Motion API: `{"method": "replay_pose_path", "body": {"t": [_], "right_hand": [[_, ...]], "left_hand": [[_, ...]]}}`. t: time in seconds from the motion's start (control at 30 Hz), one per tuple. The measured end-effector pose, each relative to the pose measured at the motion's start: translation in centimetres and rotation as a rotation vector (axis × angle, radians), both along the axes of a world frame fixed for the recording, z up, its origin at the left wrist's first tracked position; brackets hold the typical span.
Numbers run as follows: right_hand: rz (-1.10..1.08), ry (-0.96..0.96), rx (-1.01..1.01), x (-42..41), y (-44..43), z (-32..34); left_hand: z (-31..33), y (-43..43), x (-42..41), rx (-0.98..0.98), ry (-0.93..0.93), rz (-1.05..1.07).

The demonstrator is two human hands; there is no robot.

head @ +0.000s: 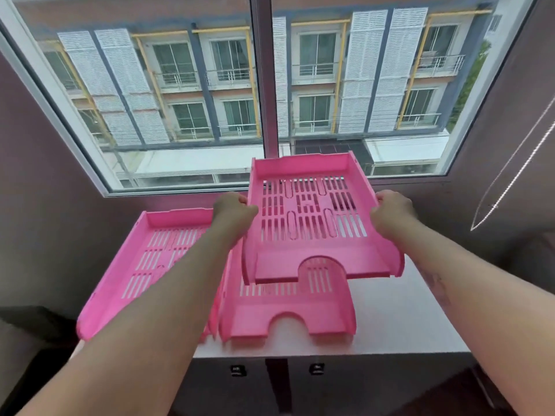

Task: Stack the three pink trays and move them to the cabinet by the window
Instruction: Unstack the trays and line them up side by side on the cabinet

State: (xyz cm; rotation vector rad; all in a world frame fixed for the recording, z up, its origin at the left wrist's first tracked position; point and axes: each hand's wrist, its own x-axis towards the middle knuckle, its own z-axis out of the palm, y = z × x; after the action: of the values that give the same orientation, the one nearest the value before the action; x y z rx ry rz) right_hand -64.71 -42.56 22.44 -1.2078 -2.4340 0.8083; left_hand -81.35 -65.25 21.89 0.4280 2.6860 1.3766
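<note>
Three slotted pink trays are in view. I hold one pink tray (315, 223) in the air above the white cabinet top (399, 319), tilted with its far end raised toward the window. My left hand (232, 210) grips its left wall and my right hand (390, 210) grips its right wall. A second pink tray (288, 316) lies flat on the cabinet directly under it, its notched front facing me. The third pink tray (141, 265) lies to the left, overhanging the cabinet's left edge and partly hidden by my left forearm.
A large window (261, 85) with a central post stands just behind the cabinet. Dark walls close in on both sides. A bead blind cord (507, 175) hangs at the right. Two cabinet doors with small handles (238, 370) face me below the top.
</note>
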Motion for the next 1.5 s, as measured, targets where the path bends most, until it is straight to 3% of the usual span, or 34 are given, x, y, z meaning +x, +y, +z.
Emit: {"method": "replay_pose_path", "body": {"t": [0.27,0.4,0.53,0.67,0.9,1.0,1.07,1.17,1.27,1.37,1.5], "right_hand": [[-0.122,0.016,0.118,9.2,9.7,2.8],[-0.174,0.039,0.073,12.3,12.0,0.9],[-0.153,0.022,-0.008,13.8,12.5,-3.5],[-0.142,0.046,-0.059,14.3,12.5,-7.4],[-0.138,0.027,-0.106,14.9,13.3,-12.7],[-0.157,-0.012,-0.085,14.2,13.2,-12.5],[-0.108,-0.152,0.117,13.4,11.9,-11.8],[0.171,-0.228,0.338,12.3,8.5,-11.9],[0.379,-0.371,0.263,11.9,5.5,-13.8],[0.423,-0.450,0.185,11.9,4.1,-15.5],[0.434,-0.479,0.221,11.5,3.6,-16.4]], "left_hand": [[0.6,11.3,7.4,0.037,-0.073,-0.198],[-1.3,14.3,10.6,0.005,-0.146,-0.210],[-4.9,14.5,12.7,-0.070,-0.207,-0.137],[-7.7,14.1,13.4,-0.274,-0.193,-0.086],[-9.4,13.3,14.8,-0.065,-0.234,-0.174],[-10.0,11.8,14.4,-0.123,-0.155,-0.181],[-11.3,9.9,13.7,-0.245,-0.090,-0.160],[-13.1,6.8,13.4,-0.396,0.035,-0.197],[-14.7,4.7,14.0,-0.543,0.122,-0.251],[-15.7,3.7,14.5,-0.659,0.144,-0.297],[-16.1,3.6,14.1,-0.671,0.131,-0.319]]}}
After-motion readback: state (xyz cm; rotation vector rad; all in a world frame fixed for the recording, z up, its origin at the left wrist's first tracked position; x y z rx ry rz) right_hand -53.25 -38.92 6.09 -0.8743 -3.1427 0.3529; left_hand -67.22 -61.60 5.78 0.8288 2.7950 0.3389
